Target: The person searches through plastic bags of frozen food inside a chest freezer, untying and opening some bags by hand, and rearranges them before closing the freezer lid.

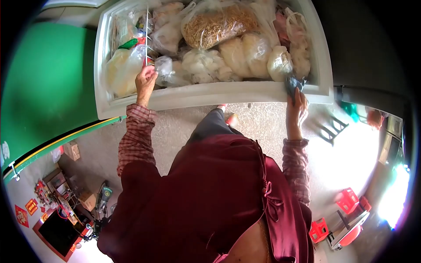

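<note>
A white chest freezer [197, 97] stands open, filled with clear plastic bags of food. My left hand [146, 83] is at the near left, its fingers closed by the lower end of a thin white divider [147, 35]; what they hold, if anything, is too small to tell. To its left lies a bag of pale yellowish food [120, 72]. My right hand [298, 107] grips a dark bluish bag [294, 85] over the near right rim, beside a round white bag [280, 63]. A large bag of tan noodle-like strands [219, 26] rests at the top middle.
A large green surface [48, 74] borders the freezer on the left. Red plastic stools [347, 200] and a small table [348, 230] stand at the lower right. A dark stool or rack [333, 130] is nearer. Cardboard boxes [87, 200] and a dark screen [59, 232] are at the lower left.
</note>
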A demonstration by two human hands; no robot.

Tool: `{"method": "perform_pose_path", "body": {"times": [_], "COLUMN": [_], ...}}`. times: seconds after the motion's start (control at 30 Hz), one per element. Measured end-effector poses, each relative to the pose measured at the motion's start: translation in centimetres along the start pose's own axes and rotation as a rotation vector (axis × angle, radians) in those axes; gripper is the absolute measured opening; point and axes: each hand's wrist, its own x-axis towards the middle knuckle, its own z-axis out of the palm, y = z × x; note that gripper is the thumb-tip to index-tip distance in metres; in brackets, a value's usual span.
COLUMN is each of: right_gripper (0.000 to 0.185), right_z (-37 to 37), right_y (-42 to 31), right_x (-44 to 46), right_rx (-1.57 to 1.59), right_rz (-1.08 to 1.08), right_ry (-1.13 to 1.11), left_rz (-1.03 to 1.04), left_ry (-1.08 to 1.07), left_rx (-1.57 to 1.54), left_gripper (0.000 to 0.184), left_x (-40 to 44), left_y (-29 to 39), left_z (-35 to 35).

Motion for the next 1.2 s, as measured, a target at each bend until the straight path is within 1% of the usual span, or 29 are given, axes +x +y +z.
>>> {"method": "perform_pose_path", "body": {"times": [0.03,0.1,0.13,0.17,0.23,0.3,0.33,0.37,0.47,0.5,0.57,0.6,0.63,0.7,0.77,0.8,0.83,0.9,1.0,1.1,1.13,1.17,1.2], "right_gripper": [0.043,0.043,0.044,0.044,0.044,0.044,0.044,0.044,0.046,0.046,0.046,0.046,0.045,0.044,0.045,0.045,0.046,0.047,0.047,0.046,0.046,0.046,0.045], "right_z": [0.0,0.0,0.2,0.3,0.4,0.7,0.8,0.8,0.7,0.7,0.9,1.1,1.1,0.6,1.0,1.2,1.4,1.6,1.4,1.8,1.5,1.6,1.7], "right_y": [0.0,0.1,0.2,0.3,0.4,0.7,0.7,0.7,0.4,0.1,0.2,0.2,0.0,-0.7,-0.5,-0.4,-0.3,-0.4,-1.0,-0.5,-1.1,-1.1,-0.9], "right_x": [0.0,0.0,0.0,-0.1,-0.1,-0.2,-0.1,-0.1,0.0,0.0,0.1,0.1,0.0,0.0,0.0,-0.1,-0.1,-0.1,0.0,-0.1,0.0,0.1,0.0], "right_rx": [-0.005,-0.013,-0.011,-0.004,0.004,0.014,0.013,0.013,-0.004,-0.004,-0.013,-0.023,-0.031,0.011,-0.017,-0.024,-0.033,-0.047,-0.039,-0.044,-0.036,-0.030,-0.026], "right_rz": [-0.006,-0.017,-0.022,-0.019,-0.011,-0.015,-0.003,0.010,0.038,0.053,0.071,0.083,0.096,0.119,0.136,0.148,0.161,0.190,0.249,0.239,0.252,0.256,0.263], "right_ry": [0.001,0.004,0.016,0.015,0.020,0.032,0.025,0.019,0.014,0.000,-0.005,-0.003,-0.003,-0.021,-0.027,-0.033,-0.039,-0.042,-0.060,-0.060,-0.054,-0.052,-0.050], "left_rz": [0.022,0.249,0.338,0.484,0.455,0.450,0.517,0.483,0.386,0.243,0.186,0.124,0.028,-0.055,-0.055,-0.158,-0.138,0.176,0.207,0.392,0.218,0.071,0.034], "left_ry": [-0.005,-0.059,-0.154,-0.182,-0.252,-0.352,-0.271,-0.296,-0.393,-0.438,-0.447,-0.459,-0.461,-0.501,-0.486,-0.487,-0.490,-0.476,-0.675,-0.729,-0.744,-0.855,-0.855], "left_rx": [0.160,0.560,0.573,0.657,0.869,0.926,0.899,0.806,0.567,0.448,0.219,0.006,-0.128,-0.109,-0.176,-0.231,-0.203,-0.017,0.384,0.732,0.645,0.525,0.167], "left_gripper": [0.050,0.065,0.075,0.074,0.063,0.037,0.019,0.018,0.020,0.023,0.024,0.022,0.021,0.022,0.023,0.023,0.028,0.035,0.041,0.038,0.037,0.028,0.024], "left_x": [-0.4,-1.0,-0.8,-0.3,0.7,2.5,3.2,3.9,5.3,5.5,5.6,4.8,3.6,2.0,1.8,1.3,1.5,1.9,1.9,3.8,4.7,6.4,7.3], "left_y": [1.3,4.3,4.5,4.5,4.3,2.3,1.2,0.1,0.9,1.5,0.1,-0.8,-0.6,2.7,-0.2,1.5,0.4,-1.4,2.5,-0.4,3.4,4.4,3.7], "left_z": [-0.2,-0.3,-0.1,0.5,2.0,3.5,4.3,4.4,3.8,3.2,2.4,2.3,2.0,0.3,0.8,0.5,0.6,1.7,1.0,2.2,1.0,0.1,-0.4]}}
